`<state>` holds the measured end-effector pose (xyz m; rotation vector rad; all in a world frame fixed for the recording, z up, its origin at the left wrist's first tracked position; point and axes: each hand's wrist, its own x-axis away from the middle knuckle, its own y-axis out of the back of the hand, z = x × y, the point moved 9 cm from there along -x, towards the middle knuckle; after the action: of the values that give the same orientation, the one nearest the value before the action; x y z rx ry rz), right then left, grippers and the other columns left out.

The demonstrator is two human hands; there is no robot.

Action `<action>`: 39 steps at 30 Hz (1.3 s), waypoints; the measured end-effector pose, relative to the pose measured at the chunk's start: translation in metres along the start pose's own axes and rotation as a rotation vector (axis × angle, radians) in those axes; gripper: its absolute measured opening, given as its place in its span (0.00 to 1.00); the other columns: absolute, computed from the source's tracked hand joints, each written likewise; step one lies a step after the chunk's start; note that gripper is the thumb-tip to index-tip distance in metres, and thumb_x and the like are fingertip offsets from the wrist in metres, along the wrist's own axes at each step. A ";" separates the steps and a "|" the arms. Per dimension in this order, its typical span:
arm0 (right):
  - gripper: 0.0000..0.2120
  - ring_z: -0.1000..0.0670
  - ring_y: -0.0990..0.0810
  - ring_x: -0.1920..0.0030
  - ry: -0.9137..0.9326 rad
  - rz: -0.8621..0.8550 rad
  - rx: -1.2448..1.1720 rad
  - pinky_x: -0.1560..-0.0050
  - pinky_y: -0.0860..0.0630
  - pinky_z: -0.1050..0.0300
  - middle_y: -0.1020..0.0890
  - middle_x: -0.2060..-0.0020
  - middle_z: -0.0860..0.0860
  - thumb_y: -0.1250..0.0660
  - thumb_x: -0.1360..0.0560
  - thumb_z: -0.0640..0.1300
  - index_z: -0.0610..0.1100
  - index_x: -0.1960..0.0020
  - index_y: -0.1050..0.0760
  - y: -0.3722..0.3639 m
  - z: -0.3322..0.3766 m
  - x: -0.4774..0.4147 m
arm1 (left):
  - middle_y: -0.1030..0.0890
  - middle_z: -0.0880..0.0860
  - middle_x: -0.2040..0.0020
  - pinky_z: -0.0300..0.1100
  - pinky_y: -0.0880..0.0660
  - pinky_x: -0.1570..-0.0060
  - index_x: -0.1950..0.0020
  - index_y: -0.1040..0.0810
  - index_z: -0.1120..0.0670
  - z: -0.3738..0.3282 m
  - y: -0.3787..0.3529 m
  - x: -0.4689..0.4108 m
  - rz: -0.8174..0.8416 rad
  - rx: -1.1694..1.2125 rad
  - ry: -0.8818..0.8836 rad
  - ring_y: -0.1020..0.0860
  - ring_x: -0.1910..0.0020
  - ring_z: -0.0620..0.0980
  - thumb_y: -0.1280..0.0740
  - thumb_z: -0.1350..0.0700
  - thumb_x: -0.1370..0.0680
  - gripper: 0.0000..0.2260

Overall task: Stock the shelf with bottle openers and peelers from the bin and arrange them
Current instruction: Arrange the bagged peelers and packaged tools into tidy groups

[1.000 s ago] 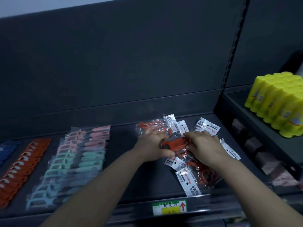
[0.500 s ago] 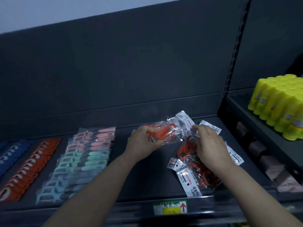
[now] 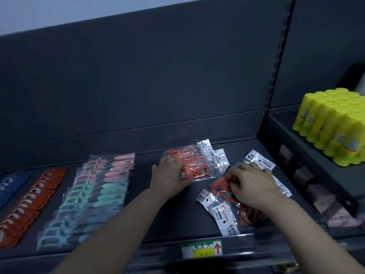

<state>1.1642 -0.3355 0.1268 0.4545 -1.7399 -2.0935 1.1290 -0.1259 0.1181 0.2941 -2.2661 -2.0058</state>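
On the dark shelf (image 3: 162, 218) my left hand (image 3: 169, 178) grips the left end of a bagged orange peeler (image 3: 197, 172), which lies on a short row of orange peeler packs (image 3: 189, 153) at the back. My right hand (image 3: 250, 184) is curled over a loose pile of orange peeler packs (image 3: 223, 198) and pinches the top one. Further left lie a row of pink and teal bagged peelers (image 3: 98, 192), a row of orange bottle openers (image 3: 29, 204) and blue ones (image 3: 9, 184).
A pack of yellow bottles (image 3: 331, 127) stands on the neighbouring shelf to the right, beyond an upright divider (image 3: 276, 80). A green and yellow price tag (image 3: 201, 249) sits on the shelf's front rail. Wrapped pinkish items (image 3: 324, 198) lie low on the right.
My left hand has carried one orange peeler from the pile to the back row and set it down there. My right hand has shifted slightly on the loose pile.
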 end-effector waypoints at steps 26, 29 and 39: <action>0.17 0.50 0.26 0.43 0.007 -0.072 -0.300 0.43 0.26 0.54 0.25 0.46 0.54 0.29 0.28 0.49 0.52 0.41 0.26 0.000 0.001 0.013 | 0.19 0.49 0.57 0.41 0.26 0.60 0.51 0.18 0.51 -0.064 -0.007 0.012 0.184 0.215 -0.173 0.22 0.58 0.47 0.38 0.43 0.22 0.15; 0.20 0.49 0.27 0.42 0.021 -0.090 -0.278 0.43 0.28 0.55 0.25 0.44 0.54 0.29 0.28 0.48 0.52 0.38 0.27 0.002 0.001 0.016 | 0.17 0.51 0.58 0.44 0.24 0.58 0.51 0.19 0.51 -0.078 -0.022 0.013 0.288 0.337 -0.111 0.21 0.60 0.48 0.33 0.42 0.24 0.13; 0.46 0.46 0.39 0.27 -0.195 -0.236 -0.687 0.30 0.39 0.53 0.39 0.26 0.44 0.29 0.28 0.55 0.40 0.22 0.53 0.027 -0.014 0.011 | 0.17 0.53 0.60 0.44 0.22 0.55 0.54 0.21 0.58 -0.051 0.011 0.005 0.040 1.246 0.210 0.20 0.61 0.50 0.29 0.59 0.24 0.03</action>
<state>1.1632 -0.3578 0.1506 0.2605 -0.9693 -2.7948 1.1332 -0.1754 0.1347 0.4761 -2.9524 -0.2633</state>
